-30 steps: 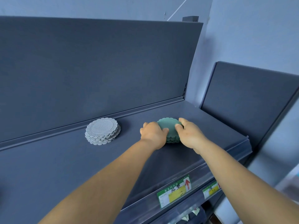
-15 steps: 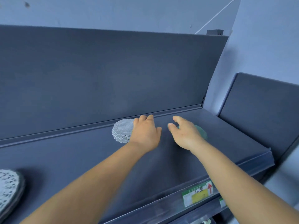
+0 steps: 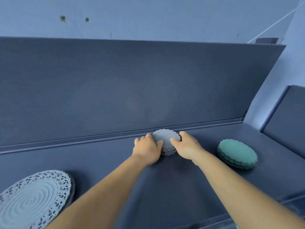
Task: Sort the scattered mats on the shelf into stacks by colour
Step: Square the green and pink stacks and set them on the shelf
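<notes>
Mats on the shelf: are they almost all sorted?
Nearly. The green scalloped round mats sit stacked alone. Left hand and right hand are squaring the small grey scalloped mats. A large grey lacy round mat tops another pile. No loose mats show.

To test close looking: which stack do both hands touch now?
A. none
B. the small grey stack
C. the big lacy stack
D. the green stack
B: the left hand and right hand press either side of the small grey stack; the green stack and the big lacy stack lie untouched.
</notes>
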Demonstrator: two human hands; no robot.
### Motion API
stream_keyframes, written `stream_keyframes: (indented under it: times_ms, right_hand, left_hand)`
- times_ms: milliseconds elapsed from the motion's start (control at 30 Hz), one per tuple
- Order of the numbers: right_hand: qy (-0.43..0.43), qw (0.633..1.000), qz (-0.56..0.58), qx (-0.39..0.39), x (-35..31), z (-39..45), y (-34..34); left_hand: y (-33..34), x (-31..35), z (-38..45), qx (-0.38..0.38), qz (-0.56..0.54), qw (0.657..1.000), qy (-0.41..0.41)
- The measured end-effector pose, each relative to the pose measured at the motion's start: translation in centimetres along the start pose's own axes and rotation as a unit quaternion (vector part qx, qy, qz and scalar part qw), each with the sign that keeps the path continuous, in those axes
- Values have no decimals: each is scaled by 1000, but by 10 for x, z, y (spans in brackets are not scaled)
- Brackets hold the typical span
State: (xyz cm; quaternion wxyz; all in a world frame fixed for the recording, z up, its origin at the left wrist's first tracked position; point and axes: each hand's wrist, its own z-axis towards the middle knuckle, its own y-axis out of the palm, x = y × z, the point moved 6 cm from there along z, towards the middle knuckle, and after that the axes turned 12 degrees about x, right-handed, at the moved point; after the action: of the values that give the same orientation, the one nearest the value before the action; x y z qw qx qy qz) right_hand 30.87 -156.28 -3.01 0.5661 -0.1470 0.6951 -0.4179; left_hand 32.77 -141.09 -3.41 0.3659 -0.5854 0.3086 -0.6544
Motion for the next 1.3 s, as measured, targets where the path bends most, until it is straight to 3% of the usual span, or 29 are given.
stream_keyframes:
  times_ms: [200,367,567,900,1067,1300]
  right_hand:
    - [19,999,20,31,-9,9,2]
    - [76,993,94,-4,-8,17,0]
    - [45,989,138,-37,-14,13,1]
    - [5,976,211,-53,-16,-14,4]
    - [-28,954,297,-19,-14,-33,-11]
    - [-47,961,273,-25,-1,-59,-7]
  left_hand:
    - [3,2,10,11,-116,991,-63]
    - [5,-3,18,-22,-202,971,-126]
    - [2,-6,18,-53,-229,966,-105]
    - [-5,-1,-1,-93,-351,929,-77]
    - [-20,6,-22,-49,-396,917,-15]
    - [-19,7,-47,-29,-385,922,38]
